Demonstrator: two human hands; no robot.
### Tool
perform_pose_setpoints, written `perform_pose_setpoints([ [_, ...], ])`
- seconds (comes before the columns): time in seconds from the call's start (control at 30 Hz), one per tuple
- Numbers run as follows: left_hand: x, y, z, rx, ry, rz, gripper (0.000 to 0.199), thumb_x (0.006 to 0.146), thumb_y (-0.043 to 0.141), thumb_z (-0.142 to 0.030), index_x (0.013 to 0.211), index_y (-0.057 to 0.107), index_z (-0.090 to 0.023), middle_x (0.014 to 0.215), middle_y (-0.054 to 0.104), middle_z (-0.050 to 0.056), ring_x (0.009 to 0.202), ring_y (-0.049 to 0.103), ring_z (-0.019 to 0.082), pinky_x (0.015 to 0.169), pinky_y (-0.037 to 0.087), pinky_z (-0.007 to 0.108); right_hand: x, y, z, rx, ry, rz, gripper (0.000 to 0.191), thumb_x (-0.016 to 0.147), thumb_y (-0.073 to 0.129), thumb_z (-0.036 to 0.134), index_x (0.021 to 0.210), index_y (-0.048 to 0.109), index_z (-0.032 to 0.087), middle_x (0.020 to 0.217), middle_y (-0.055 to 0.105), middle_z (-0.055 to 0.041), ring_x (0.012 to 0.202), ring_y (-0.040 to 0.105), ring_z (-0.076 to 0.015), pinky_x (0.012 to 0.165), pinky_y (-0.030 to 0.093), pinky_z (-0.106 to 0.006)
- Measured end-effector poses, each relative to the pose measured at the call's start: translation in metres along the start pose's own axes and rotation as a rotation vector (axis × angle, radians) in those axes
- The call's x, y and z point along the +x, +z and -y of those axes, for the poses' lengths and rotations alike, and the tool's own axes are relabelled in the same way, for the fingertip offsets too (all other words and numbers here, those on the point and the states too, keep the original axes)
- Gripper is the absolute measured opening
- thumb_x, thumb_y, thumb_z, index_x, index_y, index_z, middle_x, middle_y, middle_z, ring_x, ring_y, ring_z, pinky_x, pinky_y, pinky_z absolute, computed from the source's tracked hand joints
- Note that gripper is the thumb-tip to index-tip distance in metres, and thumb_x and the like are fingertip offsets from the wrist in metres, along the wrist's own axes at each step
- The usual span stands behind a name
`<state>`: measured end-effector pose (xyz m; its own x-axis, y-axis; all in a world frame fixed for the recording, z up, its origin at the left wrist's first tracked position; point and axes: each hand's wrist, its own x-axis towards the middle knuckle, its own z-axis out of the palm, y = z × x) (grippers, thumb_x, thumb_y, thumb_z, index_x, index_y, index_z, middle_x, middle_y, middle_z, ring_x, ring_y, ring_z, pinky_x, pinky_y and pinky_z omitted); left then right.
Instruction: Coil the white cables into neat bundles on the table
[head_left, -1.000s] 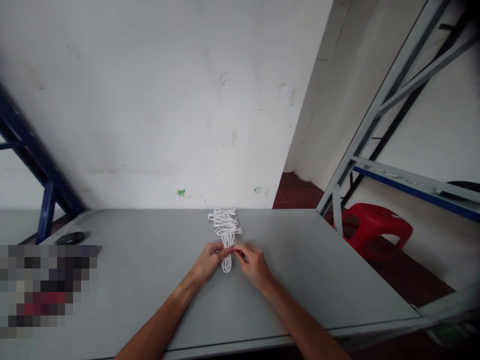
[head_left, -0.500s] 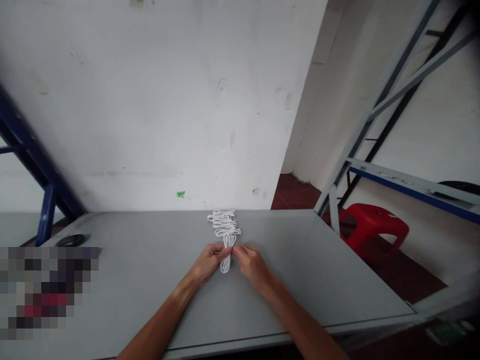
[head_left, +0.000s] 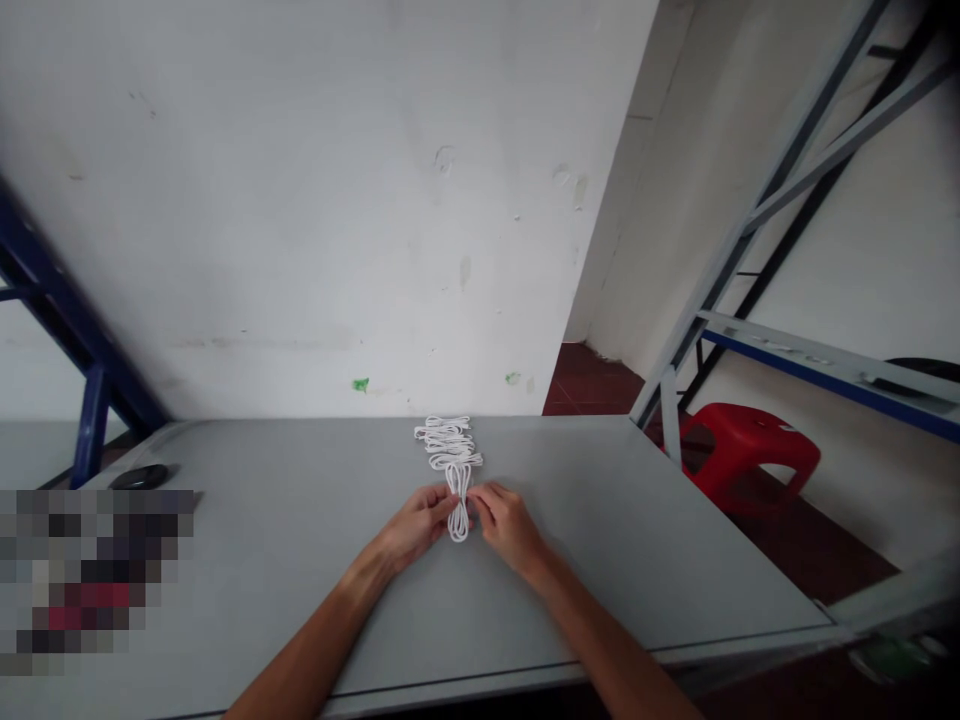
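A bundle of white cord (head_left: 458, 521), folded into long loops and narrow at its middle, is held above the grey tabletop. My left hand (head_left: 420, 518) grips its waist from the left, thumb on top. From the right, my right hand (head_left: 504, 512) pinches at the same waist; what lies between its fingertips is too small to make out. Just beyond the held bundle, several similar white cord bundles (head_left: 447, 440) lie in a row reaching toward the wall.
The grey table (head_left: 285, 560) meets a white wall (head_left: 300, 200). A black computer mouse (head_left: 141, 477) sits at the left, near a pixelated patch. Metal frames (head_left: 684, 360) stand at both sides, and a red plastic stool (head_left: 750, 450) is on the floor to the right.
The held cord bundle has turned a little more upright, its lower loops shifting right. My right fingers have moved slightly at the waist, while my left hand keeps its grip.
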<state>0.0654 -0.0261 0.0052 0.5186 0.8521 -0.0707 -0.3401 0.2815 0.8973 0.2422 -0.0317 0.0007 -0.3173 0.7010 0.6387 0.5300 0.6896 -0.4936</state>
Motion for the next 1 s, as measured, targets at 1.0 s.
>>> perform_pose_setpoints([
  [1.0, 0.016, -0.012, 0.006, -0.033, -0.067, -0.101, 0.032, 0.079, 0.071, -0.04, 0.079, 0.051, -0.015, 0.067, 0.046, -0.004, 0.046, 0.032, 0.002, 0.042, 0.018, 0.017, 0.009, 0.019, -0.005, 0.11, 0.231, -0.097, 0.021, 0.09, 0.051, 0.018, 0.082, 0.071, 0.018, 0.078, 0.072, -0.0056, 0.068, 0.064, -0.0179, 0.066, 0.049, -0.027],
])
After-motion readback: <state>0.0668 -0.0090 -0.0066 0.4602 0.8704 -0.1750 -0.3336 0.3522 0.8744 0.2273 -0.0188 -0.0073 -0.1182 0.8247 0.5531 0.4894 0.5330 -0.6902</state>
